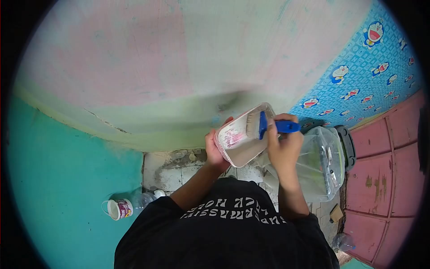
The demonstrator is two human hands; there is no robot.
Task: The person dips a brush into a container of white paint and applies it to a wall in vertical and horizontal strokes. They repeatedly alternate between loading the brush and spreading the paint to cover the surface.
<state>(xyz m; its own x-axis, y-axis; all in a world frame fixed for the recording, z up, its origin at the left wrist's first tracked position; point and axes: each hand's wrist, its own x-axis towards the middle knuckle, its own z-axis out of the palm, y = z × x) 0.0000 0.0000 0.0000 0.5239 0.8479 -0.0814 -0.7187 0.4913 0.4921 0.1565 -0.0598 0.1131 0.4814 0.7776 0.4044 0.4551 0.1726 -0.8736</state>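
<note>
The brush [268, 125] in the right hand [284, 148] is showing a blue handle, the tub [244, 150] in the left hand [214, 152] white with pink smears. Right of them, a blue sheet [358, 80] is displaying a cartoon-cat pattern.

A room in a home, seemingly mid-repainting: a patchy pink and pale green wall [148, 58] meets a teal one [58, 179]. Cartoon-cat patterned sheeting [371, 67] covers the right side, by what may be a pink panelled door [389, 170], above a worn tiled floor [172, 172].

Inverted lettering on shirt [233, 235], seemingly illegible
</note>
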